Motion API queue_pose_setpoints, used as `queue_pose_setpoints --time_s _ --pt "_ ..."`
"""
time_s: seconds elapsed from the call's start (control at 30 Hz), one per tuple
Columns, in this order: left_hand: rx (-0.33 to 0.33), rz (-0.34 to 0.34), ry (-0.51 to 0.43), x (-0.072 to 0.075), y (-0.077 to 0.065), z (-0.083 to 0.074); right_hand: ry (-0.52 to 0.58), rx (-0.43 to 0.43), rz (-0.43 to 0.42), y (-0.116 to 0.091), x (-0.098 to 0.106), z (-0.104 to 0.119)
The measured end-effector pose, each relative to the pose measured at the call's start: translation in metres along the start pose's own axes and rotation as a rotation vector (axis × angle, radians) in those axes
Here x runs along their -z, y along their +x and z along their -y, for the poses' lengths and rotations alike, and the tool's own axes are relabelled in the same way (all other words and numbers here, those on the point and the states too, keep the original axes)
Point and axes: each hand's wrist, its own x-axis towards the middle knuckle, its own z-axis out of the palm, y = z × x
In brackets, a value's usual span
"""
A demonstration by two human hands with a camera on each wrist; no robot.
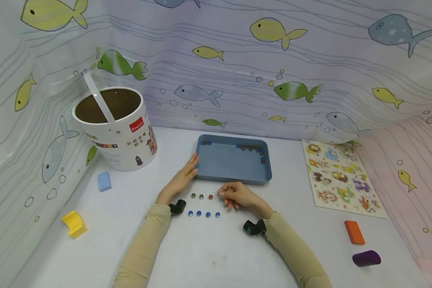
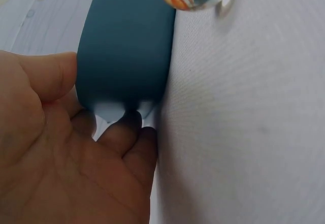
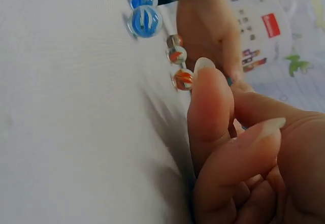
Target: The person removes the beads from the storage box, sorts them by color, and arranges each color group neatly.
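Observation:
A blue-grey tray (image 1: 227, 162) holds several glass marbles (image 1: 250, 147) along its back edge and corners. My left hand (image 1: 180, 179) lies along the tray's left side, its fingers touching the wall (image 2: 127, 46). Before the tray, two brownish marbles and an orange one (image 1: 210, 197) form a row. Nearer me runs a row of several blue marbles (image 1: 199, 213). Just right of the orange marble (image 3: 183, 80), my right hand (image 1: 239, 195) is low over the table, fingers bent, thumb and fingertip together. Whether something sits between those tips is hidden.
A white bucket (image 1: 126, 148) with a handle stands at the back left. Blue (image 1: 104, 181) and yellow (image 1: 74, 224) blocks lie left. On the right are an animal puzzle board (image 1: 340, 180), an orange block (image 1: 354, 232) and a purple cylinder (image 1: 366, 259). A fish-patterned curtain (image 1: 237, 80) closes the back.

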Motion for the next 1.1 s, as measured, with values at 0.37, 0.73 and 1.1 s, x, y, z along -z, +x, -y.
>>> queue_pose_setpoints --time_s 0.37,0.73,1.1 --pt "0.013 0.002 0.001 -0.001 0.000 0.001 -0.217 -0.003 -0.061 0.001 -0.015 0.002" --pt "-0.013 -0.007 0.014 -0.001 0.001 0.000 -0.177 -0.006 -0.093 -0.001 -0.012 0.004" --pt "-0.089 -0.017 -0.034 -0.001 -0.003 0.006 -0.112 0.077 -0.456 -0.007 0.046 0.030"
